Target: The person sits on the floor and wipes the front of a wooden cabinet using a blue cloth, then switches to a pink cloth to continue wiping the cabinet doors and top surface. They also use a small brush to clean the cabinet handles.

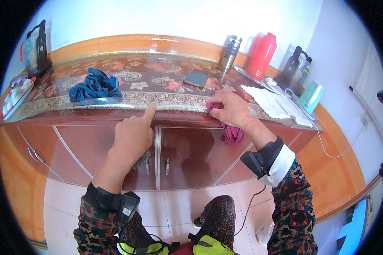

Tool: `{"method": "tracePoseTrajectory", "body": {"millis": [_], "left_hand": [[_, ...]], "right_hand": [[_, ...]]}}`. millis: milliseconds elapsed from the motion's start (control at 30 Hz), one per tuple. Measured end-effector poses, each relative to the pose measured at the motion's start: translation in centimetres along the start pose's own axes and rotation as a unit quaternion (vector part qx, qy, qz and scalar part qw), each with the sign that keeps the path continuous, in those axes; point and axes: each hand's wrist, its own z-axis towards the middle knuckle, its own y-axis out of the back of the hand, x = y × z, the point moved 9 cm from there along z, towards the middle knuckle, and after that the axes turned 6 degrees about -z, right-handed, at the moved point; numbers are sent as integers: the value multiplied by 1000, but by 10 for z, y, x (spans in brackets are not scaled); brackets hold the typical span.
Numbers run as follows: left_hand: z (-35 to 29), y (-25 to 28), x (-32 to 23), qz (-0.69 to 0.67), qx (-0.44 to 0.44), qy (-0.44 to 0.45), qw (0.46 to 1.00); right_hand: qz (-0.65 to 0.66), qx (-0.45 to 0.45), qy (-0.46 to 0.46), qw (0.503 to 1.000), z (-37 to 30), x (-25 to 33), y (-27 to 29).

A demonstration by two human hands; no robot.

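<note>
My left hand [133,132] is at the front edge of the patterned tabletop cover [139,86]. Its index finger stretches onto the cover's border while the other fingers curl in. Below that palm hangs a dark grey, rough-textured cloth [143,160], mostly hidden by the hand and wrist. To the right, my right hand [233,109] pinches a magenta cloth [233,134] against the cover's front edge. Part of this cloth shows at the fingertips, and the rest droops in front of the cabinet. A crumpled dark blue cloth [95,86] lies on the cover at the left.
Behind my right hand lies a phone [196,78]. A steel flask [231,52], a red thermos [262,56] and a mint-green appliance [311,97] with a white cord stand at the right, near a white cloth [276,102]. A tray [18,101] sits far left. Cabinet doors [191,155] are below.
</note>
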Motion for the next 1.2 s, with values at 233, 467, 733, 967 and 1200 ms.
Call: {"method": "tracePoseTrajectory", "body": {"millis": [233,467,733,967,1200], "left_hand": [[1,0,0,-20,-2,5,1000],[1,-3,5,-30,7,18,999],[1,-3,2,-15,4,15,1000],[0,0,5,-34,1,27,999],[0,-3,2,-32,-3,17,999]], "right_hand": [[5,73,-35,997,13,13,-6],[23,107,-95,989,9,-8,-13],[77,117,-66,988,16,-4,-21],[90,103,-71,988,15,-14,-26],[90,98,-79,988,11,-5,-15]]}}
